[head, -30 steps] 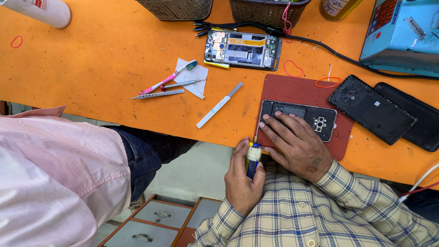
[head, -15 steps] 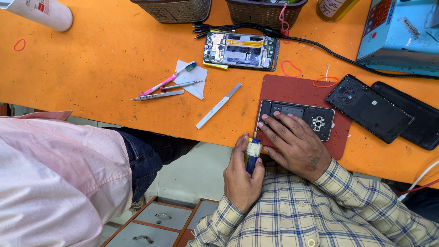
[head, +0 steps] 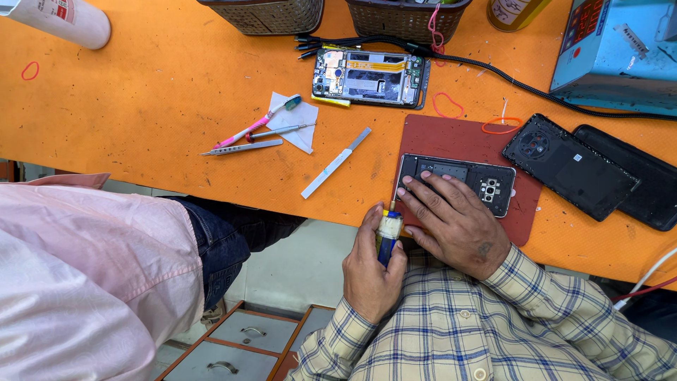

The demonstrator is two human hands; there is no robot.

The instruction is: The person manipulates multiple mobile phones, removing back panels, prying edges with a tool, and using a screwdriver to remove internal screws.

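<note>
Head view: left hand (head: pixel 368 271) wrapped round small blue-and-cream glue tube (head: pixel 387 235), nozzle at 12 o'clock. Right hand (head: pixel 455 224) flat on open black phone (head: pixel 458 180) on red mat (head: pixel 465 141). Light, squeezable; best gripped mid-body.

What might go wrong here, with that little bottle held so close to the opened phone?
1. The small bottle in the left hand has its tip right by the opened phone, so a squeeze too hard might spill onto exposed parts or the red mat.
2. The phone lies near the edge of the orange table, held only by the right hand. If it slips, it may fall.
</note>
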